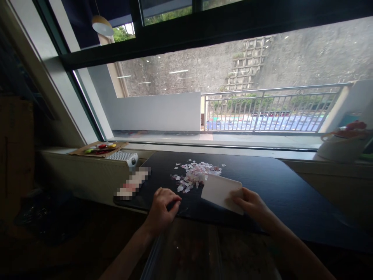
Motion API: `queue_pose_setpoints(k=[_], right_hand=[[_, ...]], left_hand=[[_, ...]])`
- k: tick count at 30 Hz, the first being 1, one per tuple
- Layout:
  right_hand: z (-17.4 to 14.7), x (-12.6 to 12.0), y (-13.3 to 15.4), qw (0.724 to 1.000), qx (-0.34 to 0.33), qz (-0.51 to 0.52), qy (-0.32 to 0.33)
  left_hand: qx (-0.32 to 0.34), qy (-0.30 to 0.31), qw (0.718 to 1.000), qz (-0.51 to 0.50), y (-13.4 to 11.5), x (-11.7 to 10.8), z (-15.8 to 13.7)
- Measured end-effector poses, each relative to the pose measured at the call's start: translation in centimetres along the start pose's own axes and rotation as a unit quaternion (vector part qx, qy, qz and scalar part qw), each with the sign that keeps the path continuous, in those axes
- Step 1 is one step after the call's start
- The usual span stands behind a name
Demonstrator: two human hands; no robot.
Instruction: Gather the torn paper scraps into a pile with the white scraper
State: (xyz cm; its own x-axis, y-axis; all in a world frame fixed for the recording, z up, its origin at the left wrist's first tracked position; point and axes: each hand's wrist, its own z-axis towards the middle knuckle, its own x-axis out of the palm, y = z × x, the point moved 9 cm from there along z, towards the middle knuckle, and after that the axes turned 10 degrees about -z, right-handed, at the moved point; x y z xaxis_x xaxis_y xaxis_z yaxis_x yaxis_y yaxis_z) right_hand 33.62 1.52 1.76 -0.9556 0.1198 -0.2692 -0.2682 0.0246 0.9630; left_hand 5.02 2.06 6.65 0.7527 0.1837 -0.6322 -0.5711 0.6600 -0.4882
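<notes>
My right hand [251, 202] grips the right edge of a flat white rectangular piece [220, 189] with rounded corners; whether it is stiff card or a shallow tray I cannot tell. Its far left corner reaches the near side of a loose heap of small cut paper pieces [198, 173] on the dark table [262, 182]. My left hand [163, 206] is at the table's near edge, left of the white piece, its fingers curled in and thumb close to them. Anything inside that hand is hidden. Below the edge, between my forearms, a see-through plastic container [186, 252] shows dimly.
A blurred-out strip [134, 183] lies at the table's left end. Beyond it stand a white slatted device [124, 156] and brown paper with colourful items [100, 147] on the ledge. A window [175, 142] borders the far side. A white container [339, 144] is at right.
</notes>
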Motion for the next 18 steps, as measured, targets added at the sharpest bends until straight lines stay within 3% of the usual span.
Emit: queue_pose_setpoints(k=[2, 5, 18], right_hand=[[-0.1, -0.8, -0.6, 1.000, 0.004, -0.006, -0.023], [-0.6, -1.3, -0.8, 0.999, -0.008, 0.001, -0.042], [-1.1, -1.0, -0.2, 0.998, -0.033, -0.023, -0.054]], left_hand=[[0.011, 0.089, 0.996, -0.017, -1.9, 1.6, -1.1], [0.007, 0.143, 0.990, -0.010, -3.4, 2.7, -2.0], [0.027, 0.169, 0.982, 0.075, -3.8, 3.5, -1.3]])
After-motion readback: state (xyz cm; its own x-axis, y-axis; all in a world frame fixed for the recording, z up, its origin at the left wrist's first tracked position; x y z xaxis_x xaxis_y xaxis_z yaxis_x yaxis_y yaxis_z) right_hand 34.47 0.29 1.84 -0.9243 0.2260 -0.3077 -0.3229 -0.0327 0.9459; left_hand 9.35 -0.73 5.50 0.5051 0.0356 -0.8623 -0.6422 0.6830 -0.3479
